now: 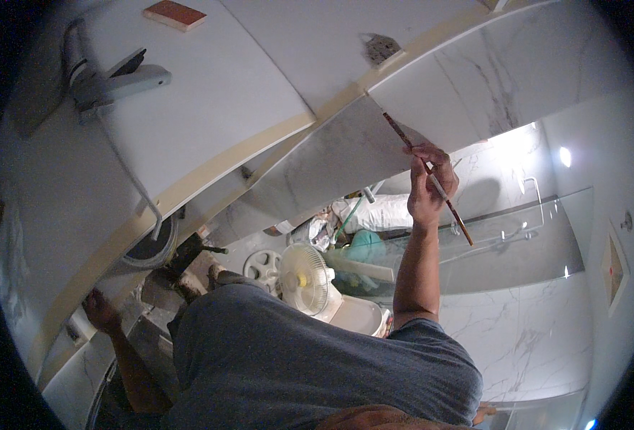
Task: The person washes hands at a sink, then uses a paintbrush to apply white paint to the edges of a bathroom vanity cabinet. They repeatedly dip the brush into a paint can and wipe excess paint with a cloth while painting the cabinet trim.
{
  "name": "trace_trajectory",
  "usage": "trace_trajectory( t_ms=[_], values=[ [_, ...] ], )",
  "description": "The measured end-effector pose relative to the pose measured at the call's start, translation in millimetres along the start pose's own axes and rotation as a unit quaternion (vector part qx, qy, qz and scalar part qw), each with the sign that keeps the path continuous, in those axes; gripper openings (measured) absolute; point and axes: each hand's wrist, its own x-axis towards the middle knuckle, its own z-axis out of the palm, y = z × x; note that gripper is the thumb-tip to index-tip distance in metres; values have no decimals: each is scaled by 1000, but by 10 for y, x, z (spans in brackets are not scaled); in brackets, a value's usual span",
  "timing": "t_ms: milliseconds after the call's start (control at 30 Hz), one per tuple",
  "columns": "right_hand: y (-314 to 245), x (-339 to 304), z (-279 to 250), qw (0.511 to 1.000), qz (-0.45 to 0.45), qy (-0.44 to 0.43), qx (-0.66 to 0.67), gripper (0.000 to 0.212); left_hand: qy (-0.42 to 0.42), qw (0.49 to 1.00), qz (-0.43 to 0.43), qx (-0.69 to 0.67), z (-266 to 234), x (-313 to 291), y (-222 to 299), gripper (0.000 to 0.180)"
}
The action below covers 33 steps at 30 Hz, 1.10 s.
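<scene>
While the left hand (102, 313) is held low beside the cream edging (259, 143) of a white panel (209, 79), perhaps for steadiness, its fingers are too dark and blurred for their spread to be told, and contact with the edging cannot be confirmed. Above it, a grey fitting (127, 84) with a dark, lever-like part is seen at the panel, and further right a reddish-brown rectangular block (175, 15) is laid flat near the top, probably set aside there so that it stays well apart from both hands. Next, below the panel, a pale round fan (303, 278) with a yellow hub is seen; it may have been stood there for air. Farther right, a slender brush-like stick (399, 132) is held in front of a marble-veined strip (331, 148), its upper tip raised near the strip's border; whether the two are touching cannot be told. It is gripped near its middle by the right hand (432, 175), the fingers closed narrowly around it, a hold that seems suited to fine control and leaves both ends free. The stick is straight, thin and tilted, reddish brown and mottled, darker toward the upper tip, with a paler stretch just below the fingers. Beyond the forearm, a clear glass panel (525, 247) is seen
</scene>
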Motion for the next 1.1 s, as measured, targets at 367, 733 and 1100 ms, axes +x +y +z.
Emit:
trace_trajectory(
  t_ms=[367,733,1100],
  values=[
    [10,-42,34,1000,26,-6,-16,9,83,947,274,142,63,24,-217,33],
    [42,-67,-11,1000,-3,-17,-9,9,20,983,143,112,16,3,-89,24],
    [52,-51,31,1000,-6,-9,-5,9,-6,998,41,38,-118,49,145,29]
  ],
)
